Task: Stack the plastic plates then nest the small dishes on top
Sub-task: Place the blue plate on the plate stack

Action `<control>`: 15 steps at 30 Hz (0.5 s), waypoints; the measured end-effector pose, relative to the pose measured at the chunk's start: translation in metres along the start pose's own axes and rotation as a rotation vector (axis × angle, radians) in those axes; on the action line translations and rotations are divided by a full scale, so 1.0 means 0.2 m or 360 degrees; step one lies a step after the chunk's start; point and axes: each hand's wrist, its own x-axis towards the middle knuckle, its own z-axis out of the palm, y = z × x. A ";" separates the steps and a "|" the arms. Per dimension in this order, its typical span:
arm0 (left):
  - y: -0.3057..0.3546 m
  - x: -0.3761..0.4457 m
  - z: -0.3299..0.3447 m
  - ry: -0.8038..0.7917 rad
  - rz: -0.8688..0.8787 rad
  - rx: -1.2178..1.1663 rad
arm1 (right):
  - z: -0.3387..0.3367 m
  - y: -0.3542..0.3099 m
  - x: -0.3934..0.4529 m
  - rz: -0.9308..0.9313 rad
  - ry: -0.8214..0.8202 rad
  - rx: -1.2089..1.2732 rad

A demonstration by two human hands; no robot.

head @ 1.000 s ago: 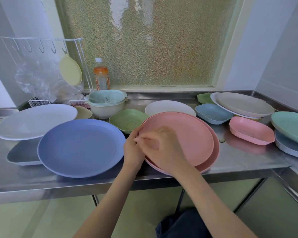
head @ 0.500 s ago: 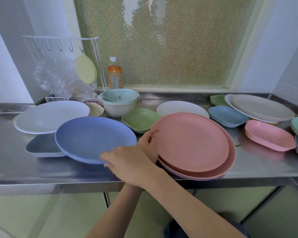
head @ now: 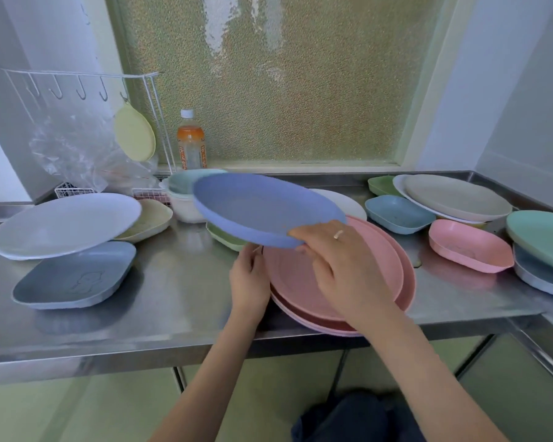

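Observation:
My right hand (head: 339, 263) grips the near rim of a large blue plate (head: 259, 208) and holds it in the air, tilted, above the left part of two stacked pink plates (head: 383, 266). At the left rim of that pink stack rests my left hand (head: 248, 275), fingers touching the edge. A small green dish (head: 224, 237) lies half hidden under the blue plate. Small blue (head: 396, 213) and pink (head: 466, 245) dishes sit right of the stack. A white plate (head: 342, 199) lies behind.
On the steel counter (head: 179, 282), a white plate (head: 61, 223) and a grey-blue square dish (head: 74, 275) lie at the left. A bowl stack (head: 179, 199), bottle (head: 190, 141) and wire rack (head: 77, 81) stand behind. More plates (head: 454, 196) pile at the right, including a teal one (head: 543, 237).
My right hand has lifted the blue plate off the counter and carried it right and up, over the pink stack. My left hand stays at the pink plates' left rim.

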 end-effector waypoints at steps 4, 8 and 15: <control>-0.01 0.00 0.01 -0.0017 -0.0031 -0.0058 | -0.07 0.11 -0.19 0.0152 -0.0072 -0.0183; 0.02 -0.01 0.01 -0.0015 -0.0116 -0.0134 | -0.13 0.16 -0.36 0.0240 -0.0107 -0.0221; 0.02 -0.01 0.01 0.0010 -0.0183 -0.0096 | -0.13 0.19 -0.52 0.0348 -0.0322 -0.0150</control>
